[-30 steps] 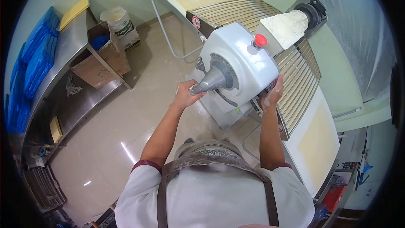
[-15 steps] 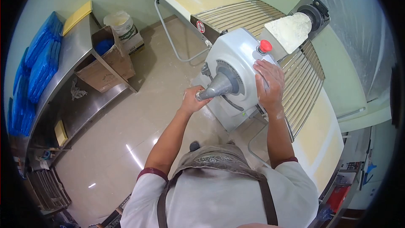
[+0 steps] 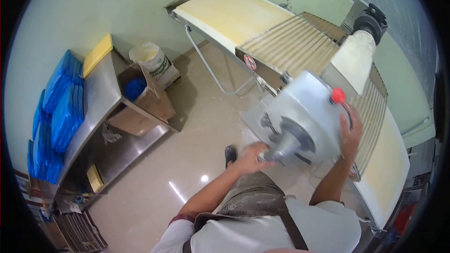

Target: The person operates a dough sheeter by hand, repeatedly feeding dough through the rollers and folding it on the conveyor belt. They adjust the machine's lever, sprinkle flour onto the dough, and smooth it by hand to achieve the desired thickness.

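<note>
A dough sheeter with a pale grey housing [image 3: 309, 107] stands right in front of me. My left hand [image 3: 251, 159] is closed round the end of its grey adjusting handle [image 3: 287, 146], low on the housing. Slightly blurred, my right hand [image 3: 351, 133] lies against the housing's right side, just below the red push button [image 3: 337, 95], with its fingers apart. A dark strip shows beside those fingers; what it is I cannot make out. Behind the housing, white flour covers the top of a tray [image 3: 354, 58] above the slatted metal guards [image 3: 290, 42].
Pale conveyor belts [image 3: 229, 14] extend to both sides of the machine. Along the left, a steel table [image 3: 101, 79] carries blue wrapped packs [image 3: 65, 117] and a yellow slab [image 3: 98, 55]. A cardboard box [image 3: 145, 112] and a white sack [image 3: 149, 56] stand nearby.
My view has swung left, so the scene sits lower and farther right. My left hand stays on the handle, which points lower left. My right hand stays on the housing's side.
</note>
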Available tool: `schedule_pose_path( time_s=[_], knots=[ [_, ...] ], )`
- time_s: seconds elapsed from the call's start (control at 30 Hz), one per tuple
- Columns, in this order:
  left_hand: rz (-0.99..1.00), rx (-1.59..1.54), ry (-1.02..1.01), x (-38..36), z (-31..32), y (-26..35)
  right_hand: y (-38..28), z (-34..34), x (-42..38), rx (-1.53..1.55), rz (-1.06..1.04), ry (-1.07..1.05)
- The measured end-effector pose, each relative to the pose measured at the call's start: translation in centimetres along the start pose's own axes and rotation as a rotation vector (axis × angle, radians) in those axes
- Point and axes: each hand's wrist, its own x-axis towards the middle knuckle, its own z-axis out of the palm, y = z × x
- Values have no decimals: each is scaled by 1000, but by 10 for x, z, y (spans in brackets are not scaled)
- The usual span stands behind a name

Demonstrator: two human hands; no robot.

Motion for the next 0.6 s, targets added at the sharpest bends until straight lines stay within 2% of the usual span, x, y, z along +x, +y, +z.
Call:
schedule_pose_path(
  time_s=[0.07, 0.17, 0.27, 0.33, 0.4, 0.43, 0.5, 0.53, 0.57, 0.6],
  knots=[
    [90, -25, -296, 15, -35, 5, -5, 2, 2, 97, 36, 25],
    [92, -110, -373, 37, -82, -18, -9, 2, 3, 124, 84, 54],
    [-32, -44, -211, 67, -132, -74, -9, 9, 1, 200, 209, 117],
    [2, 115, -6, 118, -164, -78, -4, 8, -2, 159, 259, 118],
    [166, 134, 162, 184, -181, -47, 0, 3, -7, 87, 320, 110],
    [269, 117, 143, 213, -178, -20, -6, 1, -4, 61, 237, 108],
    [471, 20, 11, 248, -156, 40, -23, 2, -2, 20, 452, 140],
    [570, -66, -101, 253, -137, 68, -23, 5, -5, -2, 454, 189],
    [597, -36, -181, 253, -116, 90, -33, 8, -1, 102, 426, 254],
    [642, -2, -255, 253, -98, 111, -33, 9, -2, 83, 477, 267]
  ],
)
